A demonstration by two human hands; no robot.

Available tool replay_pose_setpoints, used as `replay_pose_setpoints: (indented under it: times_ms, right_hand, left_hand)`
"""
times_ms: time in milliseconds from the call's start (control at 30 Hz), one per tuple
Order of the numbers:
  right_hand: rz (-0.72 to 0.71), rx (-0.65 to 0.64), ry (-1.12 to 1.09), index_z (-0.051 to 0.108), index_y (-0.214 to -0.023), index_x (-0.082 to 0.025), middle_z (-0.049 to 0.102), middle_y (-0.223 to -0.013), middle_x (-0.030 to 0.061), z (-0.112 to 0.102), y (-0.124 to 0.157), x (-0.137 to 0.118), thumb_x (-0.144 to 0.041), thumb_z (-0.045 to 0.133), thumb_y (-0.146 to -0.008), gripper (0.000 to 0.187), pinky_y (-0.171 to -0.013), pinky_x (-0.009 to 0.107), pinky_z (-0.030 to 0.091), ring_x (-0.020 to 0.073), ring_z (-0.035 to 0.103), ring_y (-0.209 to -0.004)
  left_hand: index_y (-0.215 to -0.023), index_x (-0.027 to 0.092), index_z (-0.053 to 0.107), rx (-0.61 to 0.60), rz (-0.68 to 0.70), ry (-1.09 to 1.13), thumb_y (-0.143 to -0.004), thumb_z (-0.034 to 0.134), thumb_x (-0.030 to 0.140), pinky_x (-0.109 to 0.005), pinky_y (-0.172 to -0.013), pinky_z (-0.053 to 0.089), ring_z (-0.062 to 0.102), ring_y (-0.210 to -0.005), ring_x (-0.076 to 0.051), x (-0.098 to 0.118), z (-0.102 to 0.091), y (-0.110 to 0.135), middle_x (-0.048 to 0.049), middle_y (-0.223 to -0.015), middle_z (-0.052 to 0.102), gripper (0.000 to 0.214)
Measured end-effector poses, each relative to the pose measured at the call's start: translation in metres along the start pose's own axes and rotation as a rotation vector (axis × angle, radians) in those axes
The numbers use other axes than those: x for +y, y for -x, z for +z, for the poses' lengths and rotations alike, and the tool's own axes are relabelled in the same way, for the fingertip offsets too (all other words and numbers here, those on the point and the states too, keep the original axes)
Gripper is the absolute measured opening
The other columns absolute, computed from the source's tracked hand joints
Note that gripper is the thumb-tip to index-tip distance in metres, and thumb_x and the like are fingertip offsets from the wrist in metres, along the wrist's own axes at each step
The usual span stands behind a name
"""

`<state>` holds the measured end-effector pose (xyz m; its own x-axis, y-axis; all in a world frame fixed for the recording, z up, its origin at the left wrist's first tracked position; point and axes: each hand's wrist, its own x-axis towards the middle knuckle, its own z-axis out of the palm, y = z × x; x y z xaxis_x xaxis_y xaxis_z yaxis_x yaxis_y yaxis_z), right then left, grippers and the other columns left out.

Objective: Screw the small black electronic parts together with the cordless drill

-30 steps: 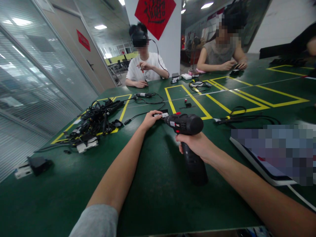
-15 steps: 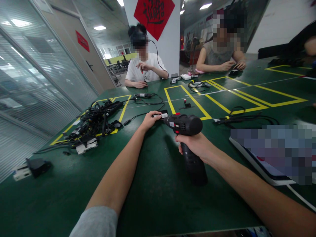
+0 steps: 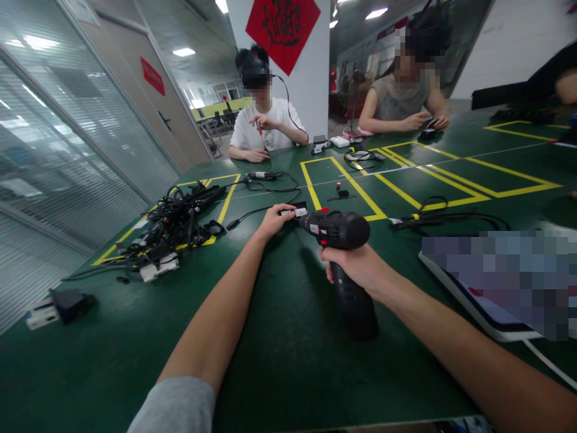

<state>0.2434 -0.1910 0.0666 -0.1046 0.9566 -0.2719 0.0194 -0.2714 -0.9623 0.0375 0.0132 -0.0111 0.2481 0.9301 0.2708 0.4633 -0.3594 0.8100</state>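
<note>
My right hand (image 3: pixel 354 267) grips the handle of a black cordless drill (image 3: pixel 338 230), with its battery base (image 3: pixel 358 316) low over the green table (image 3: pixel 279 355). The drill's nose points left, close to a small white-and-black connector (image 3: pixel 288 211). My left hand (image 3: pixel 274 221) has its fingers closed on that connector, which partly hides it. A thin black cable (image 3: pixel 261 210) runs from the connector area to the left. I cannot tell whether the drill touches the connector.
A tangled pile of black cables and adapters (image 3: pixel 175 225) lies left, and a black-and-white adapter (image 3: pixel 61 307) sits near the table's left edge. Right lies a pixelated tablet (image 3: pixel 491 276). Yellow taped rectangles mark the table; two seated people (image 3: pixel 265 123) (image 3: pixel 401 99) work opposite.
The whole view has tilted slightly. My hands and the drill stay in nearly the same place on the table.
</note>
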Motion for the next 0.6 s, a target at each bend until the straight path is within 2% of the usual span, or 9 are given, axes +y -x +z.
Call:
replay_pose_setpoints:
  times_ms: [167, 600]
  right_hand:
    - [0.005, 0.008, 0.011, 0.059, -0.078, -0.016, 0.058, -0.042, 0.0008, 0.0011, 0.0015, -0.0027, -0.014, 0.062, -0.069, 0.01, -0.042, 0.025, 0.043, 0.0159, 0.055, -0.04]
    - [-0.015, -0.004, 0.003, 0.058, -0.072, -0.016, 0.058, -0.044, 0.0016, -0.0002, 0.0013, 0.0001, -0.015, 0.062, -0.068, 0.006, -0.043, 0.025, 0.042, 0.0153, 0.055, -0.041]
  left_hand:
    - [-0.105, 0.018, 0.074, -0.006, -0.011, 0.027, -0.075, 0.069, 0.037, -0.038, -0.101, 0.044, 0.062, -0.101, -0.023, -0.0013, 0.0003, -0.0001, -0.0072, -0.109, 0.072, 0.036]
    - [-0.105, 0.018, 0.074, 0.008, -0.008, 0.005, -0.075, 0.069, 0.036, -0.038, -0.101, 0.044, 0.062, -0.102, -0.023, -0.0032, 0.0004, -0.0017, -0.0076, -0.111, 0.071, 0.035]
